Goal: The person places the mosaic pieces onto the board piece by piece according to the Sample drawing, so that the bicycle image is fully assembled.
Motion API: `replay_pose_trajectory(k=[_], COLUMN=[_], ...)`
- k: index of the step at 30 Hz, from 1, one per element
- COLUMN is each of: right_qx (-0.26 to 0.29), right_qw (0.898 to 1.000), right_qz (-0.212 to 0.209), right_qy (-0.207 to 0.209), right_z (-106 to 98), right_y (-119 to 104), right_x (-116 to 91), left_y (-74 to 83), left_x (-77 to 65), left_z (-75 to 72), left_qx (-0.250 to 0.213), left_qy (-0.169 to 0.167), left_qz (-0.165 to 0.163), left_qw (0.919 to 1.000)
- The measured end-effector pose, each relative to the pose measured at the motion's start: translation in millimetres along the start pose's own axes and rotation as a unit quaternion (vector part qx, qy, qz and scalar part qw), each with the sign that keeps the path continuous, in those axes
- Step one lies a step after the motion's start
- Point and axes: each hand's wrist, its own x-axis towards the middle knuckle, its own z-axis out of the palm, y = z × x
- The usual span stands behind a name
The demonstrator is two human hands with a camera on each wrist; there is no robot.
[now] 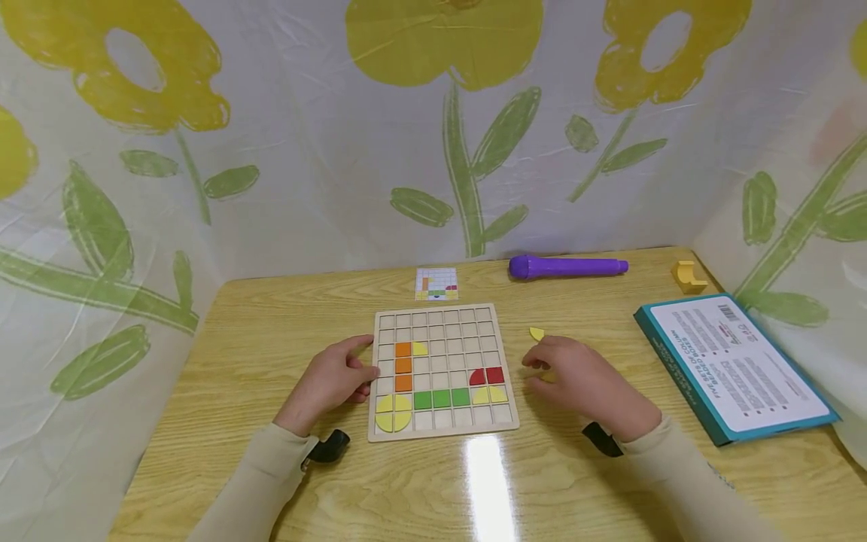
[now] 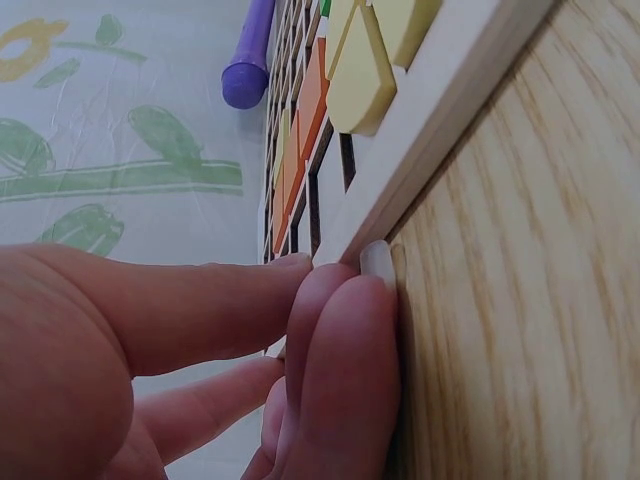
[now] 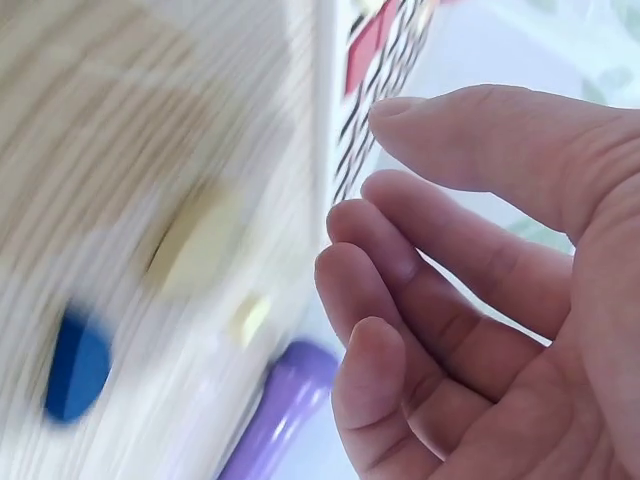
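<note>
A square wooden grid board (image 1: 444,436) lies on the table, holding orange, green, red and yellow flat pieces. At its left edge, my left hand (image 1: 336,374) grips the rim, with the thumb on the frame and fingers curled against the side (image 2: 345,370). To the right of the board, my right hand (image 1: 576,376) hovers with loosely bent fingers and nothing between them. Just beyond its fingertips is a yellow quarter-round piece (image 1: 536,333). The right wrist view, partly blurred, also shows a larger yellow piece (image 3: 200,240) and a blue rounded piece (image 3: 80,365) on the table.
Behind the board lies a small printed pattern card (image 1: 436,284). A purple microphone-shaped stick (image 1: 569,267) rests at the back, with a yellow notched block (image 1: 689,277) to its right. A teal-edged box (image 1: 738,369) occupies the right side. Flower-printed cloth (image 1: 305,150) surrounds the table.
</note>
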Motion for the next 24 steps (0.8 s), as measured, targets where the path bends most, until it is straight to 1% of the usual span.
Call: replay_pose_trajectory(k=[5,10,17,24], right_qx=[-0.003,0.003,0.017,0.024], right_qw=[1.0,0.999,0.999,0.999], right_qz=[0.023,0.035,0.035,0.035], right_qy=[0.006,-0.001,-0.017,-0.007], right_z=[-10,-14,-14,-9], right_y=[22,37,49,57], right_x=[-9,-17,-24,-18], left_y=[0.2,0.3,1.0,1.5], left_x=[-0.1,-0.3,-0.5,-0.4], left_z=[-0.2,-0.3,-0.1,0.0], left_qx=[0.0,0.002,0.002,0.005], left_qy=[-0.001,-0.001,0.0,0.001], left_qz=[0.0,-0.001,-0.002,-0.002], left_qw=[1.0,1.0,1.0,1.0])
